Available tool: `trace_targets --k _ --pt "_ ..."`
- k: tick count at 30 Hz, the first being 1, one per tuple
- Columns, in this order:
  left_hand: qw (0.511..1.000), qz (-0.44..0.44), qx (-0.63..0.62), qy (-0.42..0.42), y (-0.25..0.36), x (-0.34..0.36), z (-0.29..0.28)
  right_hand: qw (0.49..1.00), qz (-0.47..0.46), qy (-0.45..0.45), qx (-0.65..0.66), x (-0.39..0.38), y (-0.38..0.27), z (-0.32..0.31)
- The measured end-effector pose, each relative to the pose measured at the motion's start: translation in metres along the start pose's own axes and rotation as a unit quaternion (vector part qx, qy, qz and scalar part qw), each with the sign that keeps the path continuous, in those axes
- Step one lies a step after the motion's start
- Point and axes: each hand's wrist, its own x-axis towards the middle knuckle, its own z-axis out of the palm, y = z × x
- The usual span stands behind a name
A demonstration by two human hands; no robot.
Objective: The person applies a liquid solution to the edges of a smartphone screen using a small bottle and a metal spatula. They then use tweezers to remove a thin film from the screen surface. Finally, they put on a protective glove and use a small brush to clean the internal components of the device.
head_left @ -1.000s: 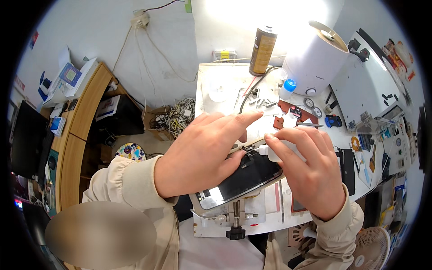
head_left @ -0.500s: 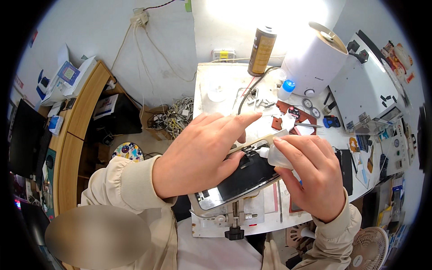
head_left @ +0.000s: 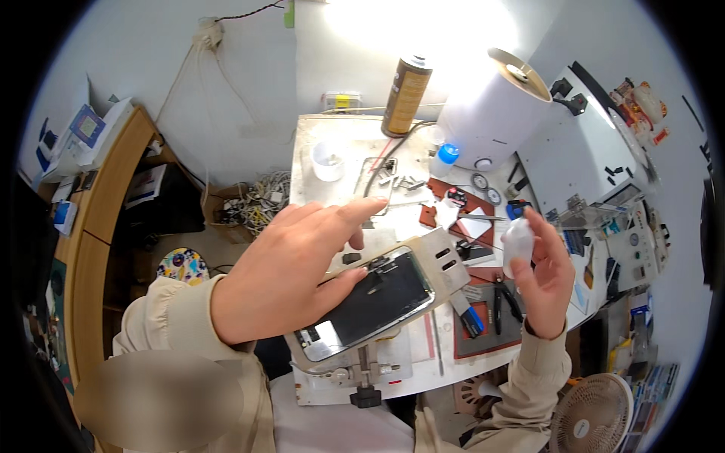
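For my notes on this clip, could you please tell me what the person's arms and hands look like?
Both arms wear long beige sleeves, loose and creased, with plain cuffs ending at the wrists. The left hand and right hand are bare: no gloves, rings or watch can be seen. No markings show on the sleeves.

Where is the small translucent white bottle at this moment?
In the head view, the small translucent white bottle is right of centre, held up in the right hand, above the dark work mat.

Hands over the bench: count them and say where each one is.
2. The left hand rests on the dark phone clamped in the metal holder. The right hand is raised to the right, holding a small clear bottle. No others visible.
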Motion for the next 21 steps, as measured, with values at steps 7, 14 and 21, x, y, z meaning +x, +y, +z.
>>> trace_targets --k 7,14,21 --pt "1.0 0.007 0.007 -0.029 0.003 0.007 0.003 0.984 0.117 0.101 0.084 0.015 0.123 -0.011" --pt "0.999 0.019 0.035 -0.017 0.003 0.008 0.006 0.95 0.124 0.186 -0.22 0.021 0.189 -0.02" --pt "1.0 0.007 -0.01 -0.019 0.001 0.013 0.012 0.929 0.192 0.164 -0.271 0.004 0.224 -0.046"
